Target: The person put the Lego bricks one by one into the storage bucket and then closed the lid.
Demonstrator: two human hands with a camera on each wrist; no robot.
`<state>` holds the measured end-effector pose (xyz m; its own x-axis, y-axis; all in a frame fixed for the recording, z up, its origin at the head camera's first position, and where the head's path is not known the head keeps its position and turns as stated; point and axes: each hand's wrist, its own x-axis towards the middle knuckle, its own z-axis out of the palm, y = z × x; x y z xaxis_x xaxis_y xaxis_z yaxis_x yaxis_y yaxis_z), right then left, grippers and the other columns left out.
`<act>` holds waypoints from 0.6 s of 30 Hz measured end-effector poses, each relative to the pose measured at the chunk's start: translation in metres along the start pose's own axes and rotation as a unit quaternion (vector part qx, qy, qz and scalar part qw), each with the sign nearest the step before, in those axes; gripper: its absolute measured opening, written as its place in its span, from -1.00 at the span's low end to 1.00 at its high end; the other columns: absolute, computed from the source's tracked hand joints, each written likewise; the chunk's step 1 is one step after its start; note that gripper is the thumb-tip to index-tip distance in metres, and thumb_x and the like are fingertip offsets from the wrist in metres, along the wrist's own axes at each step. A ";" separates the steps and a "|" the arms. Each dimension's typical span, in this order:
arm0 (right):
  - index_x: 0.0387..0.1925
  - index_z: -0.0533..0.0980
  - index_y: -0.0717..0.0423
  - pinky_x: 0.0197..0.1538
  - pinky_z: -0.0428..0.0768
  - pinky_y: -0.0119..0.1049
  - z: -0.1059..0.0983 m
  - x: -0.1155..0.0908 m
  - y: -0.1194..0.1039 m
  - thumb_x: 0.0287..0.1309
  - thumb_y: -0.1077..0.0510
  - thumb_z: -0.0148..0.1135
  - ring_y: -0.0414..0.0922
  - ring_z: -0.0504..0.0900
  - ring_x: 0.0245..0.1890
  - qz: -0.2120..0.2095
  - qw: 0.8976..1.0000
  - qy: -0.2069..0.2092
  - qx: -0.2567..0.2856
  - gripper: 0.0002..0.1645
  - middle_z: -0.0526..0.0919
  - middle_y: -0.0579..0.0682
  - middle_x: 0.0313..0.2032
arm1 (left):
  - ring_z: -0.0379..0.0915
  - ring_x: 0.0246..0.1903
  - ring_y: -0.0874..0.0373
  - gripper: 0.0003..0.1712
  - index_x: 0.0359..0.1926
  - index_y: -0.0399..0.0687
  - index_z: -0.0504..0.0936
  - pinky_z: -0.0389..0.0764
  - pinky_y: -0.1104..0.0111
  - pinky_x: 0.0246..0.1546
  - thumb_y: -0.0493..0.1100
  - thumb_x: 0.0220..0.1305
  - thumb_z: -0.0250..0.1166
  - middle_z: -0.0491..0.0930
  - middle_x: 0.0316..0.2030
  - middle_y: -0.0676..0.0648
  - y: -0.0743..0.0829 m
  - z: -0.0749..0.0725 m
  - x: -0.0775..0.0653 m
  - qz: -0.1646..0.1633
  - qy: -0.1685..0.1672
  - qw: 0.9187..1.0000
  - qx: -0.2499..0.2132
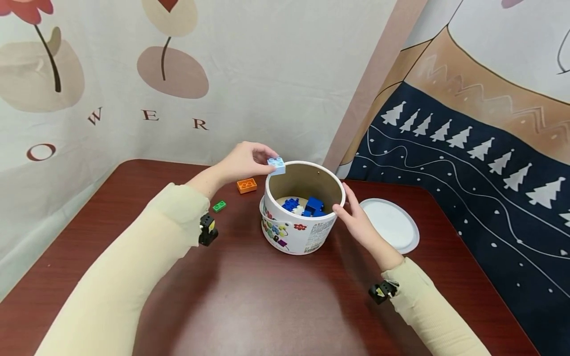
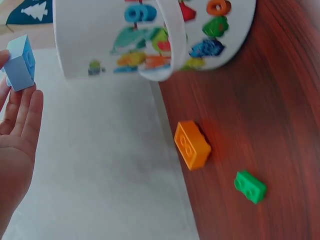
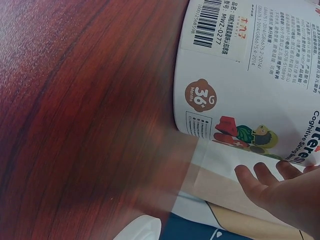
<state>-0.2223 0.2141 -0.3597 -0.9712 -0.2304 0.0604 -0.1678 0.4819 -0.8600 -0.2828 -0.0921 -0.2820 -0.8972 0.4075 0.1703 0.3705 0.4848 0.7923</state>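
My left hand [image 1: 247,160] pinches a light blue toy brick [image 1: 276,166] between thumb and fingers, at the left rim of a white round bucket [image 1: 294,232]. In the left wrist view the brick's hollow side partly shows. At the bucket's right side my right hand [image 1: 357,217] holds the rim, thumb near the front and a finger farther back. Its other fingers lie along or close to the outer wall in the right wrist view; its thumb is out of that view. Inside the bucket lie several blue bricks [image 1: 314,205] and a white piece [image 1: 298,210].
An orange brick [image 1: 247,186] and a small green brick [image 1: 219,206] lie on the dark red table [image 1: 249,296], left of the bucket. A white round lid [image 1: 392,225] rests flat to its right. Printed cloth [image 1: 267,89] hangs behind the table.
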 end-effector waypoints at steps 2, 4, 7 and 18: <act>0.47 -0.21 0.02 0.19 0.39 0.15 0.000 0.000 0.000 0.34 0.12 -0.05 0.25 0.16 0.32 0.000 1.000 0.000 -0.001 -0.18 0.04 0.24 0.39 | 0.57 -0.17 0.02 -0.62 -0.02 -0.18 0.60 0.62 0.24 -0.08 -0.20 0.11 0.34 0.64 -0.14 -0.20 0.006 0.006 0.003 0.006 -0.007 1.000 0.000; 0.47 -0.21 0.00 0.19 0.39 0.14 0.000 0.000 0.000 0.34 0.13 -0.05 0.25 0.16 0.32 0.001 1.000 -0.001 0.000 -0.18 0.04 0.24 0.39 | 0.57 -0.17 0.01 -0.61 -0.01 -0.19 0.59 0.62 0.25 -0.08 -0.20 0.11 0.34 0.64 -0.14 -0.21 0.011 0.012 0.007 0.014 -0.017 1.000 -0.001; 0.46 -0.21 0.01 0.19 0.39 0.14 0.000 0.000 0.001 0.35 0.12 -0.05 0.25 0.17 0.32 0.001 1.000 0.001 0.000 -0.19 0.04 0.24 0.39 | 0.55 -0.17 0.01 -0.60 0.01 -0.20 0.58 0.62 0.26 -0.08 -0.20 0.12 0.33 0.63 -0.13 -0.20 0.019 0.021 0.011 0.020 -0.031 0.999 -0.005; 0.47 -0.21 0.00 0.19 0.40 0.14 0.000 0.000 0.001 0.34 0.05 -0.03 0.23 0.16 0.32 0.001 1.000 0.000 0.003 -0.17 0.03 0.22 0.40 | 0.57 -0.14 0.03 -0.57 0.03 -0.16 0.58 0.60 0.26 -0.03 -0.14 0.11 0.36 0.64 -0.12 -0.18 0.026 0.047 0.019 0.027 -0.050 0.998 -0.010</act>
<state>-0.2220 0.2150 -0.3608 -0.9713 -0.2304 0.0586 -0.1651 0.4764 -0.8636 -0.2783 -0.0351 -0.2858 -0.8472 0.5086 0.1534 0.4113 0.4451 0.7955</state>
